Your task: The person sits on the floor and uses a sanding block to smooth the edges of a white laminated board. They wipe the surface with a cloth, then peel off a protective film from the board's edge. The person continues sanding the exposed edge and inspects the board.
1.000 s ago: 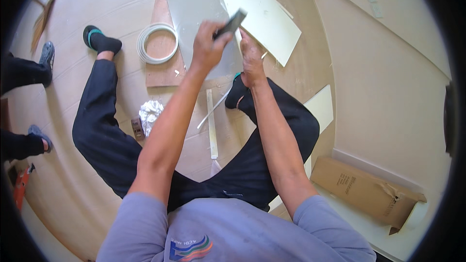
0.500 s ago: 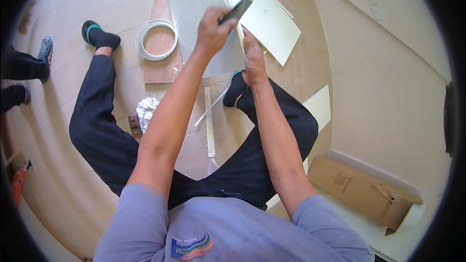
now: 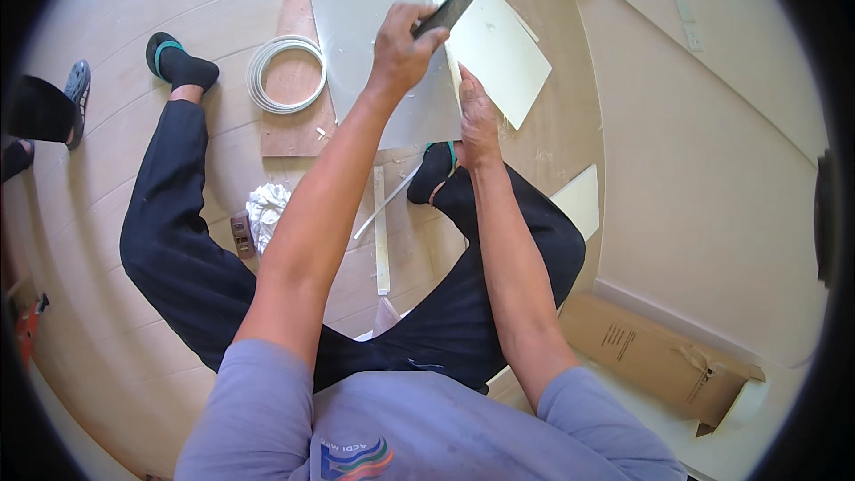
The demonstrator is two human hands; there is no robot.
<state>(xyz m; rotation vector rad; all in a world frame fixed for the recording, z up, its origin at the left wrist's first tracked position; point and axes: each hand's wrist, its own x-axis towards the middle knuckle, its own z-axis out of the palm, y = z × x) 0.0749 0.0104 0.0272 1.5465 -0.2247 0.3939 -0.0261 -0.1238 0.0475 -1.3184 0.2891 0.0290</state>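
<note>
My left hand (image 3: 403,46) is closed round a dark, flat rectangular block (image 3: 452,11), raised over the right edge of a grey panel (image 3: 383,80). A narrow pale strip runs along that edge. My right hand (image 3: 478,120) grips the same edge closer to me, thumb pointing away; its other fingers are partly hidden. Whether the block touches the edge, I cannot tell. Beyond the edge lies a white board (image 3: 499,44). Beneath the panel's left side shows a reddish-brown board (image 3: 280,129), and a coil of white edging strip (image 3: 258,80) rests over it.
Between my legs lie a long pale strip (image 3: 381,232) and a thinner one. Crumpled white material (image 3: 265,212) and a small brown box-like object (image 3: 241,235) sit by my left thigh. A cardboard box (image 3: 655,347) stands at right. Another person's foot (image 3: 78,93) is at far left.
Both my hands and the block have shifted slightly right in the picture, my right hand still on the panel's edge. The other person's legs have moved toward the left rim.
</note>
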